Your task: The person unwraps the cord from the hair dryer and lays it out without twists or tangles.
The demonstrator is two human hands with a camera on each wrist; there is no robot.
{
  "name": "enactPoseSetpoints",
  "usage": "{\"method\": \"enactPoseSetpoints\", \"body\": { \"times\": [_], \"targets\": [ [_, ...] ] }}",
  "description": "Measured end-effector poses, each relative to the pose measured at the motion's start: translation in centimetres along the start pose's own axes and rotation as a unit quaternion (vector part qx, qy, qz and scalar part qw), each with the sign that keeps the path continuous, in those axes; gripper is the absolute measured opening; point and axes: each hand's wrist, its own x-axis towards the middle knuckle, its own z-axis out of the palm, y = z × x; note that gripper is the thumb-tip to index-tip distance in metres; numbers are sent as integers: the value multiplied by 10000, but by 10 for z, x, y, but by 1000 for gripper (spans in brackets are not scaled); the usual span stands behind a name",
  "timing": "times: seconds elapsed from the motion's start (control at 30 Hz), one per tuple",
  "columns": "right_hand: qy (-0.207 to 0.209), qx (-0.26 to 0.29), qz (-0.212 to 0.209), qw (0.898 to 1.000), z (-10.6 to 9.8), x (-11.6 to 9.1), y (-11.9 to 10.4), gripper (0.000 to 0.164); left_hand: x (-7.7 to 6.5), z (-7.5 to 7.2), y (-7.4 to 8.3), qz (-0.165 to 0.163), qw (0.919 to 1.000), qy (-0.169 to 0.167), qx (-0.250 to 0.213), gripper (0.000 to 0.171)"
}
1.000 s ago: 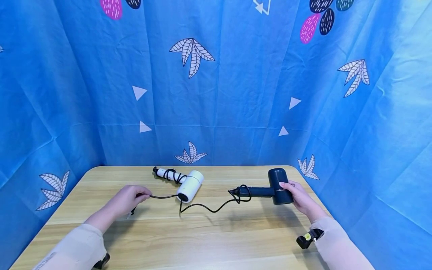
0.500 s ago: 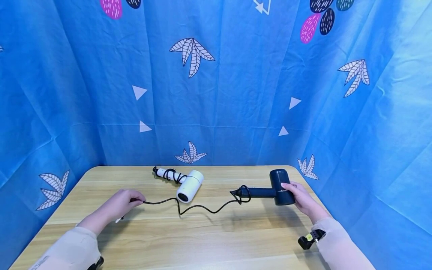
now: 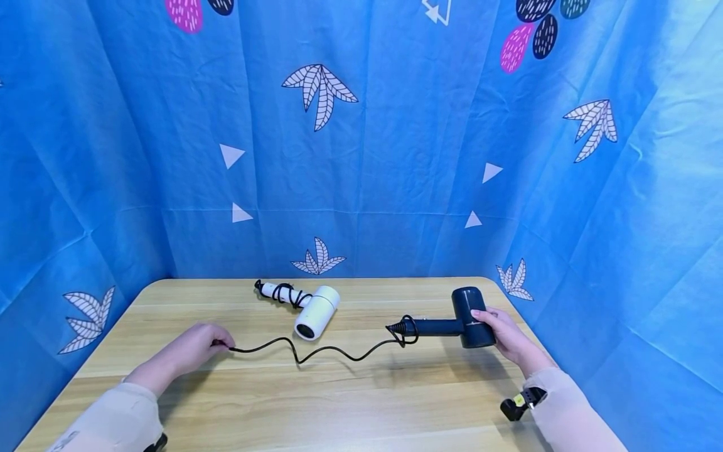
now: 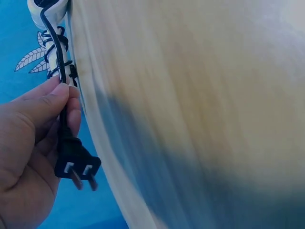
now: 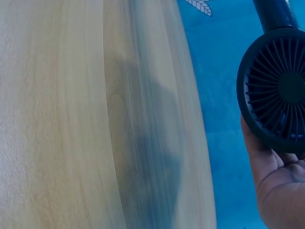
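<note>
My left hand (image 3: 194, 348) pinches a black power cord (image 3: 333, 349) between thumb and fingers. Just below those fingers, the cord's two-pin plug (image 4: 77, 161) hangs in the left wrist view. The cord runs in a wavy line to the handle end of a dark hair dryer (image 3: 432, 327), where a loop of it sits. My right hand (image 3: 508, 339) grips that dryer by its barrel, the handle pointing left. In the right wrist view the dryer's ribbed round grille (image 5: 281, 88) faces the camera, and part of the hand is hidden behind it.
Behind the cord lies a white hair dryer (image 3: 318, 312), its own black cord wound round the handle. Both dryers are over a light wooden table (image 3: 339, 414). A blue patterned curtain (image 3: 361, 157) surrounds the table's back and sides.
My left hand has moved left and nearer me, drawing the cord off the front of the white dryer. My right hand and the dark dryer have shifted slightly right and nearer.
</note>
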Motion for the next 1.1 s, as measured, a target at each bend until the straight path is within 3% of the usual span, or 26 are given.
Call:
{"method": "enactPoseSetpoints", "body": {
  "times": [0.53, 1.1],
  "targets": [
    [-41, -31, 4, 10000, 0, 0, 3, 57, -4, 8, -1, 148, 9997, -58, 196, 19],
    [-122, -5, -16, 9999, 0, 1, 4, 51, -3, 13, 6, -106, 9997, -59, 192, 21]
  ]
}}
